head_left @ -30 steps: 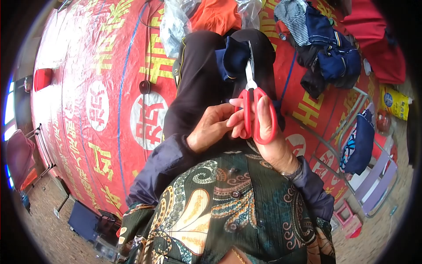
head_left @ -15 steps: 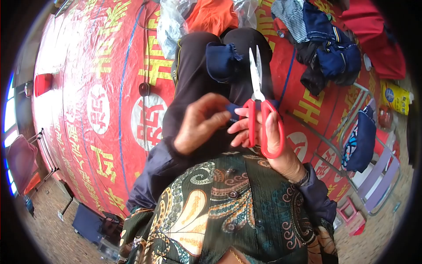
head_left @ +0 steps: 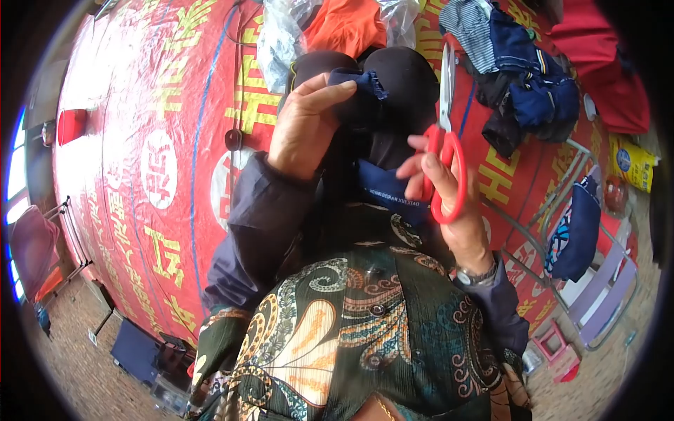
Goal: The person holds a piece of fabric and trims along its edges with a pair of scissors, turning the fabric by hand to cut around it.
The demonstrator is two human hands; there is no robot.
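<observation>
My left hand pinches the edge of a small navy cloth piece with a frayed edge, over my knees. Red-handled scissors hang in my right hand, blades pointing up and nearly closed; some of its fingers are spread beside the handles. Another navy cloth with white lettering lies on my lap between the hands, partly hidden by the right fingers.
Crumpled clothes lie at the upper right, near a yellow bag. Orange cloth and clear plastic are beyond my knees. A metal-framed chair stands right; a red container is left.
My left hand has moved forward from near my lap and taken hold of the frayed navy piece. My right hand has shifted right and forward with the scissors, leaving more of the lettered cloth visible.
</observation>
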